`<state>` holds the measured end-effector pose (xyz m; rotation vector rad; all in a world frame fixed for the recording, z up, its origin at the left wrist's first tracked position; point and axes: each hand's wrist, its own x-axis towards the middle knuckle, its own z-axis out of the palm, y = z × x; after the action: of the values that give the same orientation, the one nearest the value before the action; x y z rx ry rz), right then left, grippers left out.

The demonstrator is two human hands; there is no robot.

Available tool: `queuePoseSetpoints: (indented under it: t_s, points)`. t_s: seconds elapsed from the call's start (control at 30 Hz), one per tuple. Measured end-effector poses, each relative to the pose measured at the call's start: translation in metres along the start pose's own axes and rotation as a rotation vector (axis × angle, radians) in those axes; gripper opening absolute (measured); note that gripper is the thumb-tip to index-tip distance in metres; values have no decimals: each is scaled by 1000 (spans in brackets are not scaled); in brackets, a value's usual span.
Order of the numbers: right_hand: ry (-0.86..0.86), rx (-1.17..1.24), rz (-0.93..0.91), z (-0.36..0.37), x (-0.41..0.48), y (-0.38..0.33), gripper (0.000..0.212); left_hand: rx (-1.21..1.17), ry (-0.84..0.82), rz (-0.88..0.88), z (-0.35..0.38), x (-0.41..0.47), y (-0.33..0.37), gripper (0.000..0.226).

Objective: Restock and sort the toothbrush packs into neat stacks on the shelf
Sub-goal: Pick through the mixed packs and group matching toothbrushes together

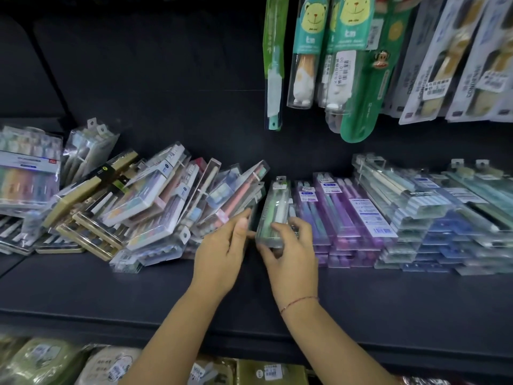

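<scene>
A clear toothbrush pack (273, 209) with green and white brushes stands tilted at the middle of the dark shelf (111, 287). My right hand (291, 257) grips its near end, thumb on the left and fingers curled over the right edge. My left hand (222, 254) reaches beside it, fingers extended against the right end of a jumbled heap of packs (155, 201). To the right lie neat stacks of purple packs (347, 218) and blue-clear packs (433, 220).
Hanging packs (341, 56) dangle from hooks above the right half of the shelf. Larger multi-colour packs (27, 168) sit at the far left. A lower shelf with green and beige goods (55, 362) shows below the front edge.
</scene>
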<state>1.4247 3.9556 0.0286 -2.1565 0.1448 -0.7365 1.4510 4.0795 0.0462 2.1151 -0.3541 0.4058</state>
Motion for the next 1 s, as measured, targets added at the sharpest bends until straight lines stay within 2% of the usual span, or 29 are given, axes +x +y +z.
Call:
queuePoseSetpoints:
  t_s: [0.2,0.43,0.53,0.63,0.77,0.87,1.0]
  points:
    - [23,-159,18,-7,6,-4,44,86,-81,1,-10,1,4,52]
    - [105,-157,59,-27,7,5,40,75,-20,-38,-8,6,12,72]
    - [85,-274,31,-28,3,8,40,77,6,-77,-7,8,17,75]
    - [61,-360,40,-33,10,9,42,124,122,-116,-7,8,26,68]
    - [53,-362,48,-38,13,10,41,379,384,-124,-20,8,26,64]
    - [86,-293,3,-32,7,11,34,576,362,-188,-29,12,28,50]
    - [75,-187,-102,-23,-2,4,33,551,428,6,-23,13,23,28]
